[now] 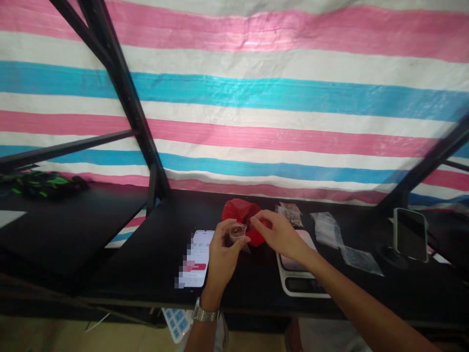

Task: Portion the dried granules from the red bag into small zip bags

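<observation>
My left hand (pixel 224 252) is wrapped round a small clear plastic bag (pixel 238 231), whose mouth gapes upward with something brownish inside. Just to its right, the fingers of my right hand (pixel 276 230) are pinched together by the bag's edge. What they hold, if anything, is too small to make out. Behind both hands sits a red plastic bag (pixel 236 208), partly covered by them. Under my right forearm lies a white kitchen scale (pixel 286 283), its platform and display partly hidden.
Filled clear bags (pixel 291 213) lie behind the scale. Flat clear bags (pixel 326 229) are spread to its right, near a phone on a stand (pixel 410 234). Left of my hands, another phone (pixel 198 256) shows a timer. Black frame posts (pixel 128 98) rise before a striped sheet (pixel 274 93).
</observation>
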